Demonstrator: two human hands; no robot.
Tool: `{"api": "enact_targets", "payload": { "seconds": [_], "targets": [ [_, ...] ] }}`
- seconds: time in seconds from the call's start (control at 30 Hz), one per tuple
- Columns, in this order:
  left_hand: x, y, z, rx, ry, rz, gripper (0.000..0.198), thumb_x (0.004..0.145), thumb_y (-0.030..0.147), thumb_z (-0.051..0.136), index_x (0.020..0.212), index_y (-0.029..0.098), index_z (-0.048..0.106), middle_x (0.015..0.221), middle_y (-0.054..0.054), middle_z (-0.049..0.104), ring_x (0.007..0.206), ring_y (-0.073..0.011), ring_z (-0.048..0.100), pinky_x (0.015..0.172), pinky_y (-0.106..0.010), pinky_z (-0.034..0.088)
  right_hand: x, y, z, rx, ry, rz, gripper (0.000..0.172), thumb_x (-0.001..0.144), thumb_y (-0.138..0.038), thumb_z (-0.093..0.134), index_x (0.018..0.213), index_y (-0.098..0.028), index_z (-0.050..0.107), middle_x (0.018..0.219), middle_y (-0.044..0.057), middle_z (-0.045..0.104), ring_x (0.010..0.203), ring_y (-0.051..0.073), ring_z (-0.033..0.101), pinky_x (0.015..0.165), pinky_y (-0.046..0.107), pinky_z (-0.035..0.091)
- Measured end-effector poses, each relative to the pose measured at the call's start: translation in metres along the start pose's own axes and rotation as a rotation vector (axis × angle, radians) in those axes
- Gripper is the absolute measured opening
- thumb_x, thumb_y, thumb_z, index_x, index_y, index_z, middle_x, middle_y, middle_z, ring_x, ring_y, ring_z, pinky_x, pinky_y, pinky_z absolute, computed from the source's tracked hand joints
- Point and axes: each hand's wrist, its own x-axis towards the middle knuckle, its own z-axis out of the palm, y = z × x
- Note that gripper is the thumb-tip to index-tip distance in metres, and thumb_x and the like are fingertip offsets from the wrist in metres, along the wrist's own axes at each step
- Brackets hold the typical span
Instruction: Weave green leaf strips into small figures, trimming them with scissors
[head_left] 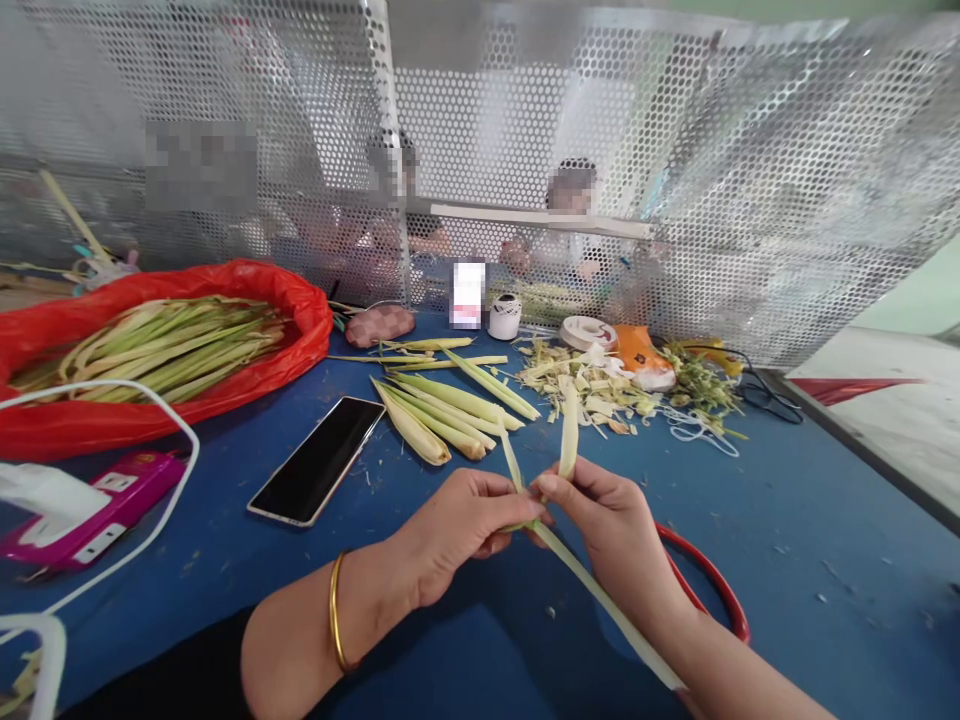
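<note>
My left hand (pixel 480 515), with a gold bangle at the wrist, pinches pale green leaf strips (pixel 592 580) where they cross in front of me. From the other side, my right hand (pixel 607 515) grips an upright pale strip (pixel 569 430) between thumb and fingers. One long strip runs down from the crossing toward my right forearm, and a narrower one sticks up by the left thumb. Just beyond the hands lies a bunch of long green leaves (pixel 442 410). A red curved loop (pixel 724 590) shows partly behind my right wrist; the rest of it is hidden.
At left stand a red plastic bag (pixel 300 330) full of leaves and a magenta power strip (pixel 127 505) with a white cable. A dark phone (pixel 319 460) lies nearby. Leaf scraps (pixel 570 375) and a tape roll (pixel 589 332) sit farther back. People show behind the perforated metal screen (pixel 487 110).
</note>
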Motion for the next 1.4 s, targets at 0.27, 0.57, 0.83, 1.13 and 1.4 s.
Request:
{"api": "enact_targets", "payload": {
  "seconds": [0.27, 0.57, 0.83, 1.13, 1.4],
  "targets": [
    [-0.002, 0.003, -0.001, 0.116, -0.060, 0.008, 0.022, 0.075, 0.032, 0.067, 0.063, 0.014, 0.068, 0.065, -0.004, 0.070, 0.047, -0.0062, 0.033, 0.047, -0.024, 0.020, 0.001, 0.012, -0.004, -0.120, 0.087, -0.087, 0.026, 0.073, -0.040, 0.071, 0.064, -0.017, 0.063, 0.059, -0.001, 0.058, 0.044, 0.012, 0.050, 0.045, 0.026, 0.040],
    [0.001, -0.002, -0.003, -0.133, 0.028, 0.012, 0.035, 0.075, 0.046, 0.071, 0.088, 0.014, 0.076, 0.078, -0.008, 0.073, 0.074, -0.0152, 0.063, 0.076, -0.027, 0.044, 0.009, -0.005, -0.020, -0.509, 0.227, -0.298, 0.028, 0.087, -0.043, 0.057, 0.090, -0.018, 0.070, 0.090, 0.008, 0.071, 0.084, 0.023, 0.063, 0.073, 0.033, 0.046],
    [0.003, 0.000, -0.004, -0.349, 0.077, 0.201, 0.024, 0.069, 0.024, 0.079, 0.091, 0.017, 0.075, 0.089, -0.006, 0.074, 0.097, -0.0190, 0.064, 0.093, -0.029, 0.041, -0.021, -0.010, -0.010, -0.904, 0.050, -0.779, 0.015, 0.091, -0.023, 0.056, 0.077, -0.022, 0.060, 0.074, 0.002, 0.065, 0.066, 0.017, 0.058, 0.064, 0.029, 0.039],
    [0.003, -0.001, 0.001, -0.333, 0.128, 0.235, 0.023, 0.067, 0.021, 0.080, 0.088, 0.015, 0.075, 0.086, -0.005, 0.073, 0.092, -0.0186, 0.063, 0.088, -0.028, 0.043, -0.011, 0.015, 0.002, -0.726, -0.050, -0.471, 0.026, 0.096, -0.031, 0.048, 0.072, -0.022, 0.055, 0.072, 0.001, 0.060, 0.069, 0.016, 0.055, 0.063, 0.025, 0.039],
    [0.003, 0.001, 0.004, -0.318, 0.131, 0.260, 0.018, 0.065, 0.022, 0.082, 0.080, 0.015, 0.076, 0.081, -0.003, 0.070, 0.086, -0.0160, 0.060, 0.085, -0.027, 0.043, -0.013, 0.010, 0.001, -0.717, -0.138, -0.585, 0.032, 0.096, -0.021, 0.044, 0.065, -0.022, 0.036, 0.068, -0.001, 0.050, 0.067, 0.016, 0.047, 0.068, 0.027, 0.039]
  ]
}}
